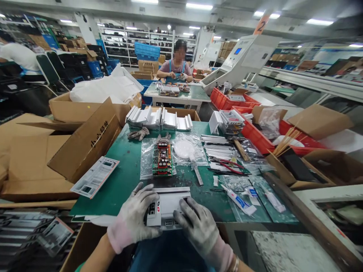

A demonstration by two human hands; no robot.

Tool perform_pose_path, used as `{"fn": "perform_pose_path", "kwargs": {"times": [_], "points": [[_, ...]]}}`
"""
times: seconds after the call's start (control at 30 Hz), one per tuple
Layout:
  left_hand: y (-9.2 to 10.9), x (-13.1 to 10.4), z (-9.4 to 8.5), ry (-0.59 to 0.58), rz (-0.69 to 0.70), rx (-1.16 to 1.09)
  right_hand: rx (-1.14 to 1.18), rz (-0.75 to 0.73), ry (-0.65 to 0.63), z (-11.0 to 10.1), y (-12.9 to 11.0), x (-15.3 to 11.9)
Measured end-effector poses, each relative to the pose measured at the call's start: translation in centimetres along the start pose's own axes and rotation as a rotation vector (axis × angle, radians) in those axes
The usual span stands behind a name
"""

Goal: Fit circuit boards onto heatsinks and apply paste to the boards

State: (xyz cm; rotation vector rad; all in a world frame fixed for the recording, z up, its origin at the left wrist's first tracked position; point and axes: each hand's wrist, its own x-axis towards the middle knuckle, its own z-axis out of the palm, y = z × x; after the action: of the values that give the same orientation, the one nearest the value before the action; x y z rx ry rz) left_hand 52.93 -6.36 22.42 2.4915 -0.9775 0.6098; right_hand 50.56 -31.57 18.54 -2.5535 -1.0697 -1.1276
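Note:
A white metal housing with a small black-and-white end piece and a red mark lies at the table's near edge. My left hand, in a grey and pink work glove, grips its left end, thumb below and fingers above. Curled over the right end of the housing is my right hand, gloved the same way; its fingers cover that end. Beyond the housing, a stack of circuit boards rests on a clear plastic bag. A flat white panel with cut-outs lies to the left.
White metal profiles line the table's far edge near loose gloves. To the right are metal strips, red-handled pliers and a glue tube. Cardboard boxes and red crates flank the table. A co-worker sits opposite.

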Motion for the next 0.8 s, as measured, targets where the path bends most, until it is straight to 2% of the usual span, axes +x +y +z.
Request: {"fn": "perform_pose_path", "kwargs": {"times": [0.13,0.27,0.4,0.47,0.53,0.57,0.7,0.73,0.8], "points": [[-0.1,-0.6,0.1,0.061,0.132,0.03,0.111,-0.031,-0.071,-1.2,1.8,0.9],[-0.9,0.0,0.2,0.134,0.195,0.052,0.155,-0.061,-0.148,-1.7,3.4,2.0],[-1.4,0.6,0.3,0.147,0.235,0.057,0.146,-0.096,-0.137,-1.6,4.0,2.4],[-1.5,0.0,0.6,0.169,0.202,0.012,0.145,-0.071,-0.105,-1.5,3.7,2.1],[-1.9,-1.0,1.1,0.244,0.056,-0.103,0.143,-0.048,-0.044,-1.3,3.0,1.5],[-2.2,-1.5,1.5,0.3,-0.077,-0.177,0.138,-0.048,-0.011,-1.1,2.6,1.0],[-3.5,-2.6,2.7,0.567,-0.74,-0.552,0.091,-0.028,0.066,-0.8,0.7,0.0],[-3.8,-2.5,2.9,0.608,-0.845,-0.625,0.074,-0.003,0.05,-0.7,0.3,0.1],[-4.1,-2.4,3.1,0.636,-0.943,-0.698,0.05,0.05,-0.017,-0.7,-0.5,1.0]]}}
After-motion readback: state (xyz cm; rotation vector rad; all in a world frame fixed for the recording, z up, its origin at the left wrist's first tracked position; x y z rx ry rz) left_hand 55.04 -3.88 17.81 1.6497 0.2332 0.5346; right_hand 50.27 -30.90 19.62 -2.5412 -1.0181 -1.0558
